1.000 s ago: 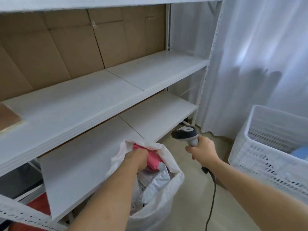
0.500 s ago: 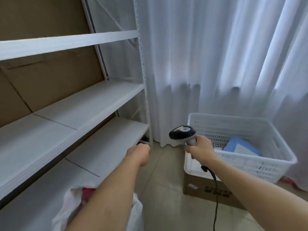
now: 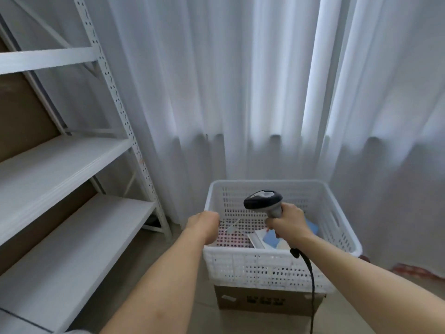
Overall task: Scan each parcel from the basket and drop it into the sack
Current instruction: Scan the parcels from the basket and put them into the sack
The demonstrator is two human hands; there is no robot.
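The parcels (image 3: 269, 238) lay in the bottom of the white basket (image 3: 277, 263), where you could see a blue one, a white one and a pinkish one through the holes in the wall. The basket sat on top of a brown cardboard box (image 3: 267, 301) on the floor (image 3: 149, 261), right in front of the white curtain (image 3: 240, 92). Your right hand (image 3: 287, 221) was wrapped tight around the grip of the scanner (image 3: 263, 201), which you held upright over the basket with its dark head tipped to the left. The scanner's black cable (image 3: 309, 273) hung from under that hand and ran down across the basket's near wall. Your left hand (image 3: 204, 224) was at the basket's left rim, fingers curled under, and it held nothing that you could see; whether it touched the rim cannot be told. The two hands were apart, with the open basket between them. To your left stood the white metal shelves (image 3: 60, 160), with brown cardboard sheets (image 3: 21, 112) leaning behind them. The sack was out of sight.
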